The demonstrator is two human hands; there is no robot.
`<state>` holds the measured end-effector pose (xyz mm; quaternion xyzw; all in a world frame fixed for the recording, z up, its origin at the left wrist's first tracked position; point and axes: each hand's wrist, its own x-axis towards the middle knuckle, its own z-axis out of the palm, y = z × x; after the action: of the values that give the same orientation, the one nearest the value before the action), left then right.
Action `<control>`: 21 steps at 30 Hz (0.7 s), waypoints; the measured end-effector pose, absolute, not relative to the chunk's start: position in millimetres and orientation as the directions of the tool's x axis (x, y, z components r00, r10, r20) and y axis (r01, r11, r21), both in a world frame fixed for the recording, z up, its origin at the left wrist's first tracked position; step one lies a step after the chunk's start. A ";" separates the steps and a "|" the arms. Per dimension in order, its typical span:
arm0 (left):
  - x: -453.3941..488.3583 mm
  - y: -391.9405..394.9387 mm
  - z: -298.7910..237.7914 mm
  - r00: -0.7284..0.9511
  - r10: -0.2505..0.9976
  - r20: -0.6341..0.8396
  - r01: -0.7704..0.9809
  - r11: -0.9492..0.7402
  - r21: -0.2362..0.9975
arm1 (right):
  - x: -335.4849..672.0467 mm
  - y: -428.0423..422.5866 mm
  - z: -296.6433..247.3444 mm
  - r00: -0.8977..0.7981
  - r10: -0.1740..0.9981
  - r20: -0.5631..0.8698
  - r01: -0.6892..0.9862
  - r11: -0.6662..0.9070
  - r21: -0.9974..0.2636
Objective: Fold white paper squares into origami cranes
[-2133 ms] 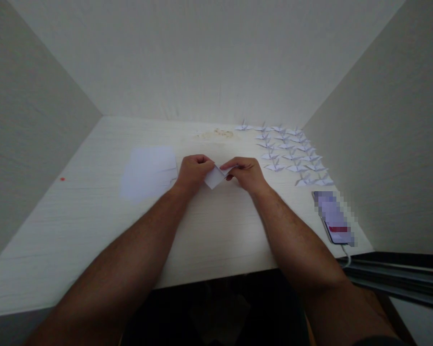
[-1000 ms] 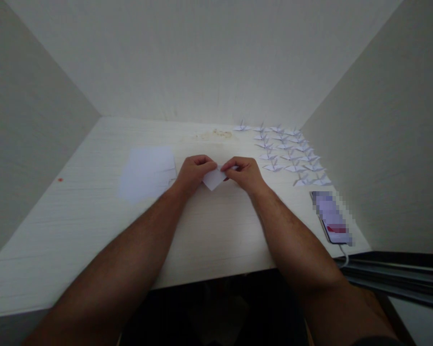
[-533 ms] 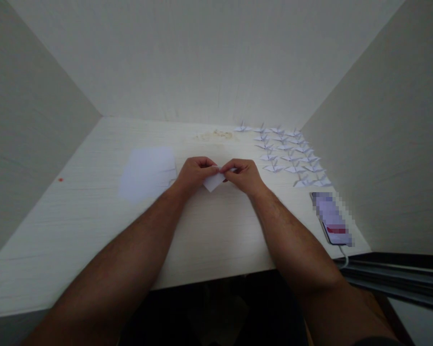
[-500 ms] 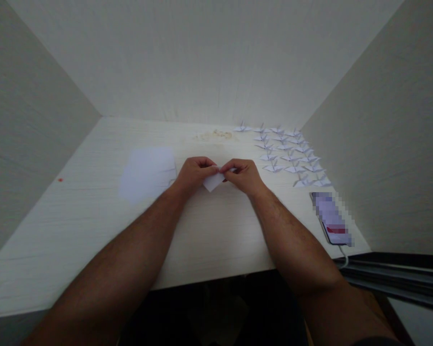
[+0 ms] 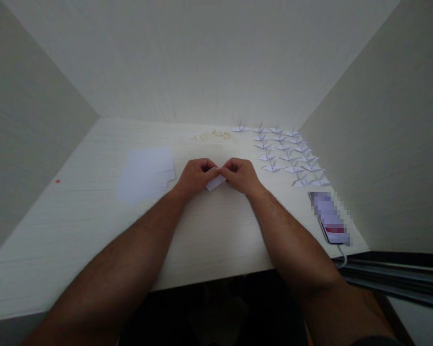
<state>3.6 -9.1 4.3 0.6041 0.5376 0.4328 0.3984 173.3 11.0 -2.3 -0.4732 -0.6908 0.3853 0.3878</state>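
Observation:
A small folded piece of white paper (image 5: 215,182) is pinched between my two hands, just over the middle of the table. My left hand (image 5: 198,177) grips its left side with thumb and fingers closed. From the other side my right hand (image 5: 241,174) pinches the paper, the thumbs almost touching at its top edge. Much of the paper is hidden behind the fingers, so its full folded shape cannot be made out.
Several white paper cranes (image 5: 283,156) stand in rows at the back right. Left of my hands lies a stack of white paper sheets (image 5: 146,173). A phone (image 5: 330,218) with a cable rests near the right edge. Walls enclose the table (image 5: 216,240) on three sides.
The paper's visible part has turned from a pointed corner to a narrower strip. My hands have drawn slightly closer together at its top edge.

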 end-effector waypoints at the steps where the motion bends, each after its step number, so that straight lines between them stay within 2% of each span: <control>1: 3.8 -9.5 4.3 0.043 0.995 0.095 0.308 -0.104 0.946 | 173.4 11.0 -1.5 -0.255 0.951 0.176 0.364 0.263 -0.894; 7: 4.0 -11.3 6.3 0.027 0.998 0.058 0.260 -0.063 0.964 | 173.8 10.4 0.8 -0.262 0.945 0.196 0.347 0.282 -0.895; 13: 3.2 -10.5 7.8 -0.043 0.998 0.050 0.247 -0.038 0.968 | 175.7 13.5 0.2 -0.262 0.965 0.025 0.197 0.079 -0.977; 21: 2.5 -10.0 5.5 -0.090 0.994 0.058 0.182 -0.041 0.982 | 179.5 13.3 7.8 -0.236 0.971 -0.045 0.112 -0.019 -0.994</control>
<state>2.5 -10.0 5.5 0.5312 0.5538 0.4880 0.4159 179.5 13.3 7.8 -0.4709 -0.5749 0.5362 0.4002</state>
